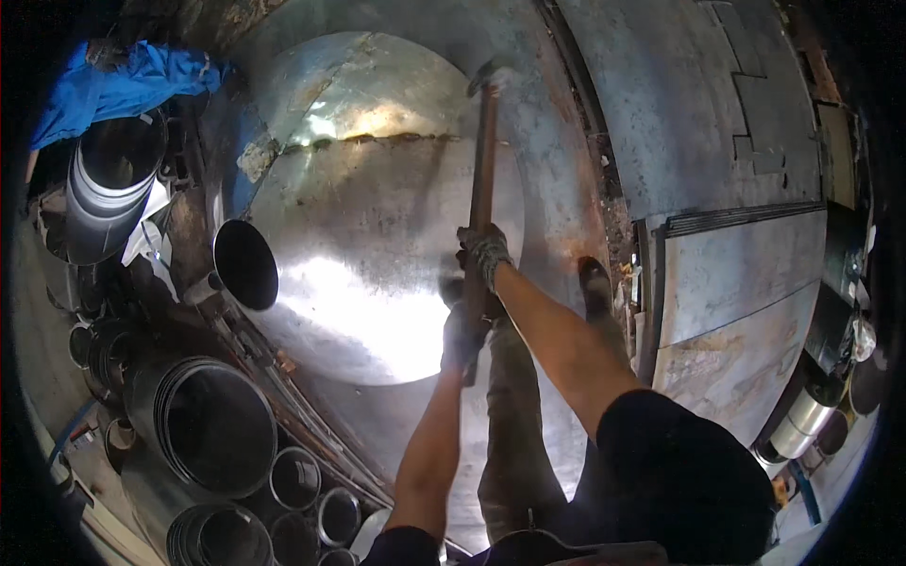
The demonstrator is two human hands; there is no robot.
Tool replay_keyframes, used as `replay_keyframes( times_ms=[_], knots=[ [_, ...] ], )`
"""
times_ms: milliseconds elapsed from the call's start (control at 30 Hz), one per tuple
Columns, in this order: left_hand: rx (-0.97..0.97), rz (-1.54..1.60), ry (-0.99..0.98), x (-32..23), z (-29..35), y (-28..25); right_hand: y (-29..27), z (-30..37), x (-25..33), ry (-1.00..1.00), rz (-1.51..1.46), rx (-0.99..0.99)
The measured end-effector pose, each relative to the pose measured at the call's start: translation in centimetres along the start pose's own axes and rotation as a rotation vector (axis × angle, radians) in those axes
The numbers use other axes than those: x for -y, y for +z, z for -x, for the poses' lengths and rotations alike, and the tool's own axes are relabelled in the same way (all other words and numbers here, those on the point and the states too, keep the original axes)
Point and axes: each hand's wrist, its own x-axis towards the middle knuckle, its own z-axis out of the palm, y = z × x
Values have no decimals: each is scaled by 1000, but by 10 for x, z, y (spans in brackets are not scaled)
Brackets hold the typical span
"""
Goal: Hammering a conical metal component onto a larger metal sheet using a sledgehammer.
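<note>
Both of my gloved hands are wrapped round the wooden handle of a long hammer [482, 170]. Lower on the handle, near its butt end, is my left hand [462, 337]; my right hand [485, 253] grips it farther up. The hammer's head is at the far end, smeared by motion, over the right rim of a large round metal disc [359, 208]. Across the disc's upper part runs a rough dark seam, and its surface shines brightly near my left hand. I cannot tell whether the hammer head touches the metal.
Rolled metal cylinders [215, 429] crowd the lower left, beside long metal strips [311, 415]. A dark round opening [245, 265] borders the disc. Blue sheeting [132, 85] hangs at upper left. Flat metal sheets [746, 274] are stacked on the right. My shoe [595, 286] is right of the disc.
</note>
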Motion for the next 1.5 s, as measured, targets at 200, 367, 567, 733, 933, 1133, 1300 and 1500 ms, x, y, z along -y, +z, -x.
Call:
replay_keyframes(
  times_ms=[200, 367, 567, 733, 933, 1133, 1300, 1500],
  knots=[
    [373, 30, -418, -92, 254, -41, -143, 59, 2, -58, -784, 435],
    [524, 57, -416, -132, 400, -47, -242, 145, -67, 158, -967, 793],
    [670, -50, -266, -45, 408, -50, -315, 271, -124, 103, -619, -96],
    [404, -151, 254, -19, 236, -82, -315, 341, 24, -499, -656, 331],
    [129, 117, 449, -137, 61, -189, -240, 385, 286, -1014, -252, -151],
    [-83, 213, 353, -189, -54, -247, -133, 111, 312, -1097, -216, 301],
    [-89, 279, -50, -50, -153, -163, 23, -103, 176, -700, 185, -67],
    [-37, 449, -475, -25, -75, 19, 2, -72, 69, 107, -84, 119]
  ],
)
